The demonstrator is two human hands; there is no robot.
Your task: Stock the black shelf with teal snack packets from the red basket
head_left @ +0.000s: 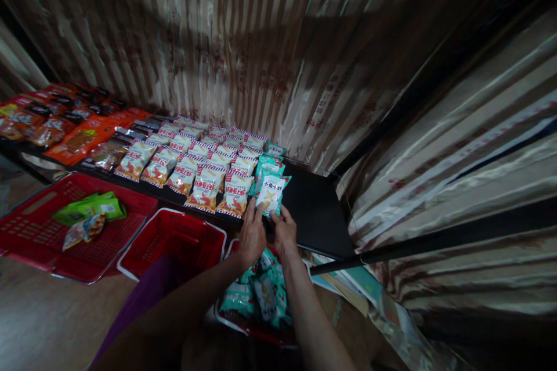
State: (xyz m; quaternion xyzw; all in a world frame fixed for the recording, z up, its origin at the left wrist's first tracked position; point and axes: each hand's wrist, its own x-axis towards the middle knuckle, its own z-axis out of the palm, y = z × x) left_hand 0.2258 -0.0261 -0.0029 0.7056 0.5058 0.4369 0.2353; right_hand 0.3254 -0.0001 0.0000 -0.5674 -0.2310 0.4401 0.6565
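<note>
A teal and white snack bag [270,193] lies face up at the front of the shelf's teal column. My left hand [253,235] is at its lower left corner, fingers pressed against the edge. From the lower right, my right hand [285,228] pinches the same bag. Behind it, more teal snack bags [270,163] run back towards the wrapped wall. Below my forearms stands a red basket with a white rim [232,324], holding several teal bags [265,295] heaped together.
Rows of white and orange snack bags [206,185] fill the shelf to the left, then orange packets [80,139]. The black shelf [319,208] shows bare at right. Two red baskets [143,206] [183,237] stand below; the left one holds green packets [93,208]. Dark metal posts [369,145] frame the right.
</note>
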